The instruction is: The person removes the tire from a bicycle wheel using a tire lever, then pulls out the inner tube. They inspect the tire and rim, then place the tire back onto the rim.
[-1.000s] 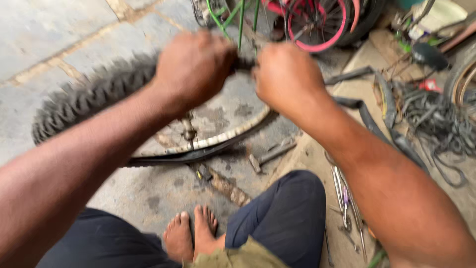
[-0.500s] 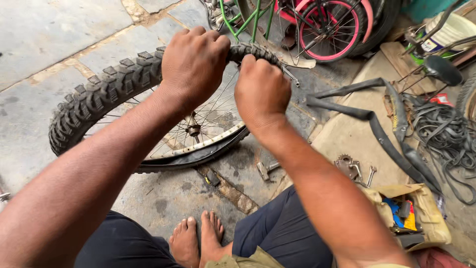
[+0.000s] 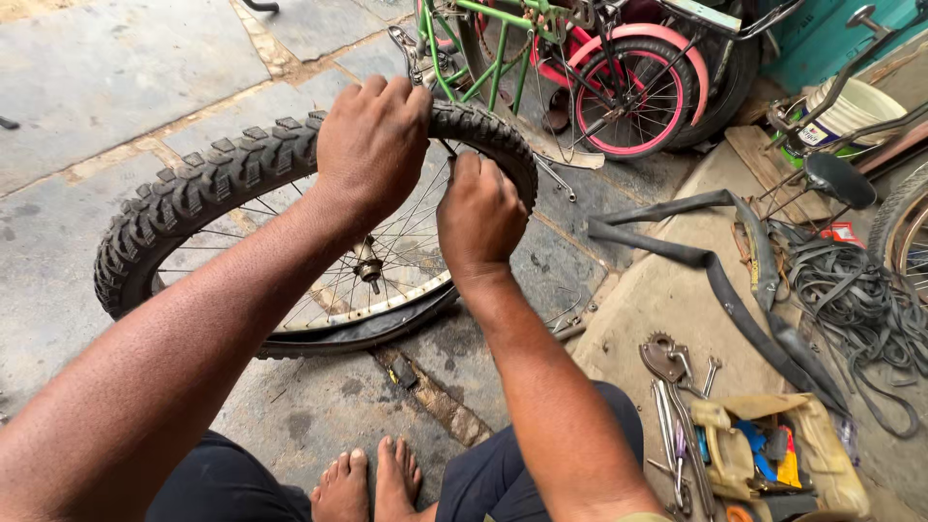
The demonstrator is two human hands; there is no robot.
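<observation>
A bicycle wheel with a knobby black tyre (image 3: 198,188) stands tilted on the stone floor in front of me, its spokes and hub (image 3: 367,268) showing. My left hand (image 3: 372,145) grips the top of the tyre, fingers curled over the tread. My right hand (image 3: 478,217) is closed just inside the tyre's right side, at the rim, and seems to hold a thin tool; the tool itself is mostly hidden. The tyre's lower bead hangs loose off the rim (image 3: 382,309).
A green-framed bicycle (image 3: 488,48) and a pink-rimmed small wheel (image 3: 633,97) stand behind. A flat black inner tube (image 3: 720,280) lies to the right, beside a tangle of rubber strips (image 3: 860,309). Spanners and a tool pouch (image 3: 749,449) lie by my right knee. My bare feet (image 3: 372,483) are below.
The view has steadied and dropped back. My right hand has slid down from the tyre's top to its inner right side; my left hand stays on top.
</observation>
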